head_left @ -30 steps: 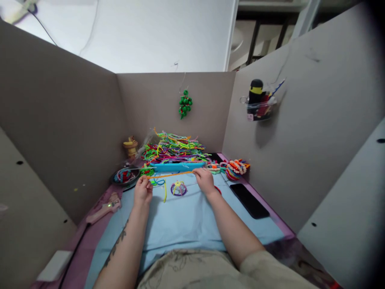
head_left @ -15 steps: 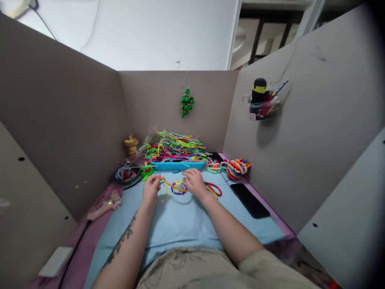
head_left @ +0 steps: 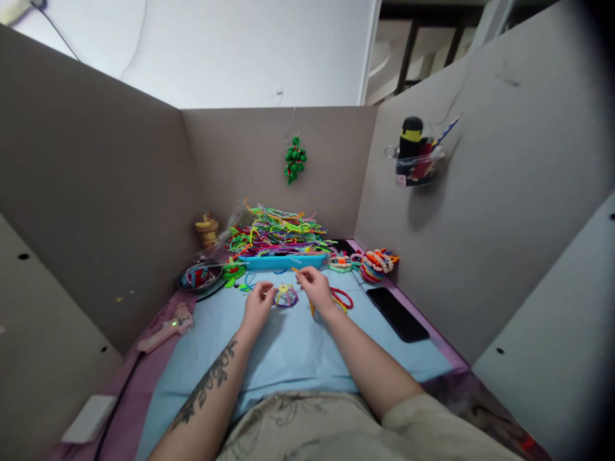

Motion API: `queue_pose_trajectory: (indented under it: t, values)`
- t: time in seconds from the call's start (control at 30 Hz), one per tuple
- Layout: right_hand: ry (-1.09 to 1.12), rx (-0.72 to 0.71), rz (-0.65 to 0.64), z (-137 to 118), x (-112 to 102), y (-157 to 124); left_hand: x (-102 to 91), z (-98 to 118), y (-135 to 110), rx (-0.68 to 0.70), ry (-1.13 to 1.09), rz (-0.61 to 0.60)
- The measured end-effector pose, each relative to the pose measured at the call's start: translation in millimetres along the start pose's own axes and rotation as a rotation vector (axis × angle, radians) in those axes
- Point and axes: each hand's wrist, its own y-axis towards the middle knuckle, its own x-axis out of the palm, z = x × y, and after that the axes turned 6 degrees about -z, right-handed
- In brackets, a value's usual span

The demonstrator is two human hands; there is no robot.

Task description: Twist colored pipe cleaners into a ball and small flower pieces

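Observation:
Between my hands is a small round frame of bent pipe cleaners (head_left: 287, 297), with a yellow top, spread ribs and a purple ring at its base. My left hand (head_left: 259, 301) is closed at the frame's left edge, thumb and fingertips pinched against it. An orange pipe cleaner (head_left: 312, 310) is pinched in my right hand (head_left: 317, 291); one end sticks out past the fingertips and a length hangs below the hand. Just right of that hand, red and yellow pipe cleaners (head_left: 343, 298) lie curved on the blue cloth (head_left: 293, 358).
Behind stands a blue tray (head_left: 283, 263) heaped with coloured pipe cleaners (head_left: 276, 232). A phone (head_left: 398, 314) lies at right, a pink glue gun (head_left: 166, 331) with its cord at left. Finished pipe-cleaner pieces (head_left: 377, 265) sit at back right. Grey panels (head_left: 273, 160) enclose three sides.
My left hand has let go of the orange pipe cleaner and moved right to the round frame. The orange pipe cleaner, stretched between both hands before, is now in my right hand alone.

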Motion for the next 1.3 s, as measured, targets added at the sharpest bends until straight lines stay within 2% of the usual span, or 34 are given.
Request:
queue_pose_trajectory:
  t: [0.1, 0.2, 0.37, 0.63, 0.9, 1.13, 1.3]
  values:
    - [0.012, 0.072, 0.012, 8, -7, 6, 4.4, -9, -1, 0.052, 0.274, -0.02]
    - [-0.016, 0.089, -0.045, 13, -3, 5, 10.0, -16, 1, 0.037, 0.352, -0.019]
    - [-0.117, 0.055, -0.151, 13, 9, 1, 13.8, -19, 6, 0.016, 0.277, -0.053]
    - [0.025, 0.063, -0.13, 5, 6, 3, 6.6, -8, -3, 0.107, 0.085, 0.013]
    - [0.151, 0.06, -0.138, 4, 9, 1, 4.6, -4, -7, 0.174, 0.15, 0.0]
    - [0.227, 0.008, -0.125, -9, 7, 1, 2.2, -6, -7, 0.189, 0.196, 0.052]
    - [0.284, 0.066, -0.22, -9, 8, 4, 0.0, -4, -8, 0.18, 0.172, 0.09]
